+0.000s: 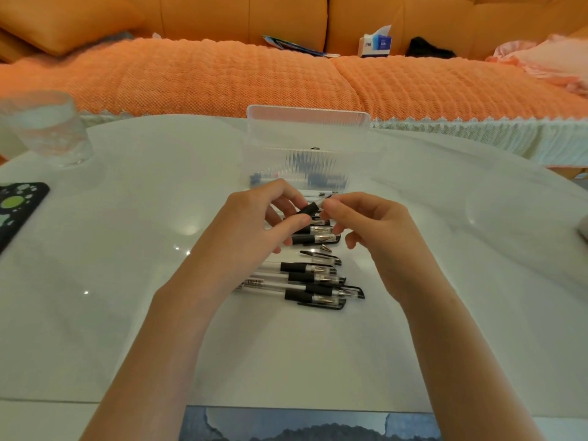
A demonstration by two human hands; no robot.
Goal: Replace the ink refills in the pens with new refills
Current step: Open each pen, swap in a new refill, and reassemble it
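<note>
Far left: a black phone case with green and white spots (19, 202) lies at the edge of the glossy white table (127, 249), and a clear glass tumbler (47, 128) stands behind it. Neither belongs to the task.

Your left hand (254, 221) has its fingers curled round the clear-barrelled pen with a black rubber grip (310, 209), holding it off the table, just in front of the clear ribbed plastic box (305, 144). Your right hand (366, 218) pinches the pen's tip end between thumb and forefinger.

Judgement: the tip is being twisted; off or on, I cannot tell.

Below the hands lies a pile of matching pens (311, 281), with a loose silver tip cone (325, 248) just beside it.

Progress: mid-task at most. One pen is in hand and at least one more is open. You cannot tell which pens in the pile already hold new refills. The box contents are blurred, probably refills.
</note>
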